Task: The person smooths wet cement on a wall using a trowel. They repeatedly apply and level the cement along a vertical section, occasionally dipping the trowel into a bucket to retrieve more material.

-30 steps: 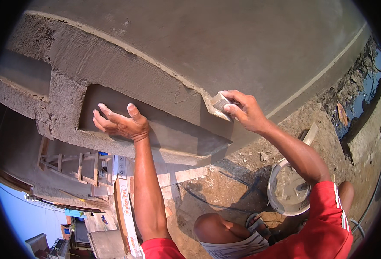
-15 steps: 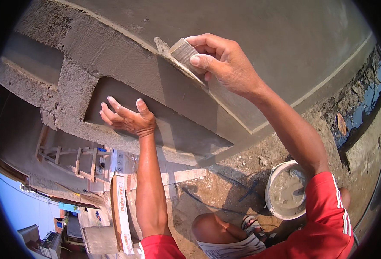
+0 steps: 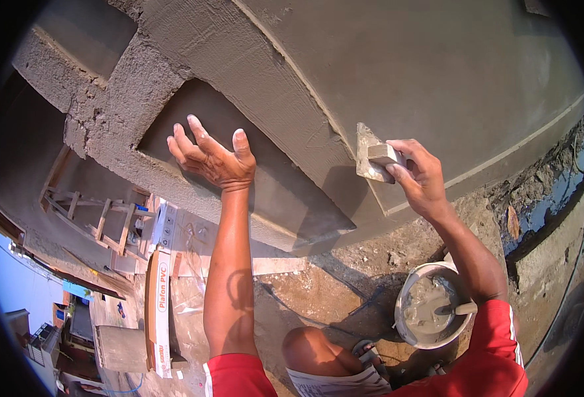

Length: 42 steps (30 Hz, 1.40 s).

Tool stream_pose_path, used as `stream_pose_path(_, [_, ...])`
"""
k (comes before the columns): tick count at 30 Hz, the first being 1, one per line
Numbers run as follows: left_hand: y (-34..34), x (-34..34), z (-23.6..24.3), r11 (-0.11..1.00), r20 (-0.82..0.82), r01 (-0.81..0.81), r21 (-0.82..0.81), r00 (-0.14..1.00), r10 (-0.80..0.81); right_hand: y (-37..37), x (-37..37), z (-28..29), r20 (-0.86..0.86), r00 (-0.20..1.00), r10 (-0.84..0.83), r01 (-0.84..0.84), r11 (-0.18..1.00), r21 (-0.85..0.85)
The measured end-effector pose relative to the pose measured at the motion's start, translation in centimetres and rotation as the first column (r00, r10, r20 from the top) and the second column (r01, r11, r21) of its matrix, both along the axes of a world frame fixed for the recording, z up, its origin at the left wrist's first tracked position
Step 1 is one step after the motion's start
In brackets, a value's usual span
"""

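My left hand (image 3: 216, 155) is open, fingers spread and dusty, beside a dark recessed panel (image 3: 315, 212) in the grey plastered concrete structure (image 3: 93, 139). My right hand (image 3: 416, 173) grips a small mortar-caked trowel (image 3: 367, 165) by its block handle. The trowel is at the raised edge (image 3: 328, 116) that runs between the rough band and the broad smooth plaster surface (image 3: 451, 73); whether it touches there I cannot tell.
A bucket of wet mortar (image 3: 417, 278) with a handled tool in it stands by my right arm. A long white boxed package (image 3: 163, 317), wooden frames (image 3: 103, 228), rubble, cables and a dark trench (image 3: 543, 205) lie around.
My right hand first rose up-left along the edge, then moved down and right with the trowel. My left hand stays open, slightly higher in the picture as the view has shifted.
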<state>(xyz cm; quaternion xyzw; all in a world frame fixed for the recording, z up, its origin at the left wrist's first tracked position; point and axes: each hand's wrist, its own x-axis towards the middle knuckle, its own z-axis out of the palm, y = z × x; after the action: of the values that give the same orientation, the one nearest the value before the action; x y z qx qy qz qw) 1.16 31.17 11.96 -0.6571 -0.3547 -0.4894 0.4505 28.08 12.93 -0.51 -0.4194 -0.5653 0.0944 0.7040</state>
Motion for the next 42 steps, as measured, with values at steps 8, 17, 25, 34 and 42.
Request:
stream_pose_path(8, [-0.4,-0.3,0.4,0.999,0.006,0.026,0.037,1.000,-0.027,4.3,-1.4,12.4,0.580,0.638,-0.506,0.182,0.832,0.525])
stream_pose_path(17, [-0.2,0.2,0.1,0.997,0.030,0.059,0.048,0.998,-0.060,1.6,-1.3,-6.4,0.931,0.357,-0.078,0.030,0.997,0.072])
stream_pose_path(25, [-0.1,-0.8,0.7,0.994,0.004,0.054,0.095,0.999,-0.054,3.6,-2.3,9.8,0.634,0.618,-0.465,0.127,0.855,0.503])
stream_pose_path(34, [0.5,-0.7,0.6,0.992,-0.021,0.073,0.098,0.997,-0.072,-3.7,-2.3,-8.6,0.740,0.637,0.216,0.053,0.945,-0.322])
stream_pose_path(42, [3.3,-1.7,1.0,0.981,-0.082,0.120,0.152,0.991,-0.109,-18.9,-0.5,-16.9,-0.895,0.418,-0.155,-0.616,0.676,-0.405])
